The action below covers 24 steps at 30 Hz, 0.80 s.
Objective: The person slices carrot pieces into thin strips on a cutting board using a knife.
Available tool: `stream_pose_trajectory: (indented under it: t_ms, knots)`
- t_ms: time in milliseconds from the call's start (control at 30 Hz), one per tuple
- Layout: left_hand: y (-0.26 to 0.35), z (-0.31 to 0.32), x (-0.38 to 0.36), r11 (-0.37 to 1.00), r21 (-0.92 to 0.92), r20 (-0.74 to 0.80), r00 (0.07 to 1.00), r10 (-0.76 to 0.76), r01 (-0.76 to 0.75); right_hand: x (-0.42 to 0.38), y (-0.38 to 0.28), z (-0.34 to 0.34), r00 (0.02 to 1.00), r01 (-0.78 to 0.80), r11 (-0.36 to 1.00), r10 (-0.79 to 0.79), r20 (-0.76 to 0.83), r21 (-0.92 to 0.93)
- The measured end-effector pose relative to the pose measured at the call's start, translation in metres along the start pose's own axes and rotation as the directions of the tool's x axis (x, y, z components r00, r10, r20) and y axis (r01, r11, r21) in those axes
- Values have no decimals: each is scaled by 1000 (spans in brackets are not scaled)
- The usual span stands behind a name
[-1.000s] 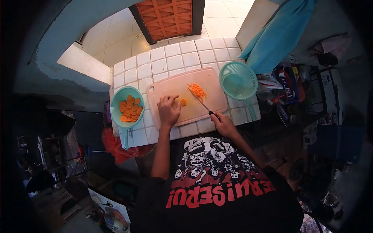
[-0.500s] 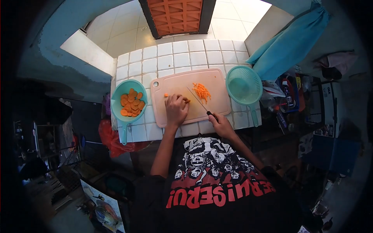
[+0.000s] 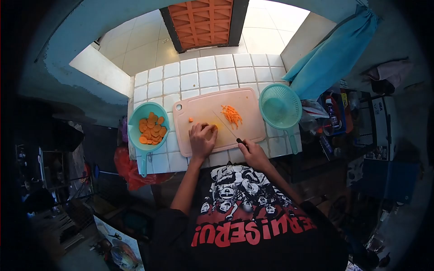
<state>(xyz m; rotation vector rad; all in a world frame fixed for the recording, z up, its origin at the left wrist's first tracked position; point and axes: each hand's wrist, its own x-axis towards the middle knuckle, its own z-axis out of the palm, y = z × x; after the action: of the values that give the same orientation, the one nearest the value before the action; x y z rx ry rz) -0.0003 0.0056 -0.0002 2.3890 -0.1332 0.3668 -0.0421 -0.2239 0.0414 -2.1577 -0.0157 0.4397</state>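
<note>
On the pink cutting board (image 3: 194,106), my left hand (image 3: 202,139) has its bent fingers pressed on a small orange carrot piece (image 3: 214,127). My right hand (image 3: 253,154) is wrapped round the black handle of a knife (image 3: 229,129), whose thin blade slants up and left over the board, just right of the carrot piece. Thin carrot strips (image 3: 232,116) lie in a pile to the right of the blade. A carrot end (image 3: 191,120) rests alone near the board's left side.
Left of the board stands a green handled basket (image 3: 134,121) holding carrot slices (image 3: 152,129). A green strainer (image 3: 294,106) is at the right. White tiles (image 3: 208,63) cover the counter. A blue curtain (image 3: 332,54) hangs at the right; a red bag (image 3: 129,169) is below left.
The whole view has shifted, so the board and baskets appear slightly lower. My left hand stays on the carrot piece, and the knife blade has moved slightly relative to the strips, leaving them to its right.
</note>
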Motion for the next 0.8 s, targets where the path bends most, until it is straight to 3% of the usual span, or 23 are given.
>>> stream_pose_trajectory:
  t_ms: [100,333,400,800]
  knots:
    - [3,-1,3,999,14,21,999,-47,47,-4,1,4,997,-30,999,32,70,-28]
    - [3,9,3,992,-32,-38,992,-123,122,-7,6,12,1000,-5,1000,5,20,1]
    - [3,10,1,995,-18,-88,992,-96,95,-8,9,14,1000,-23,1000,23,20,-12]
    - [5,4,3,993,-64,-54,993,-103,100,-19,1,16,992,-111,993,113,48,-45]
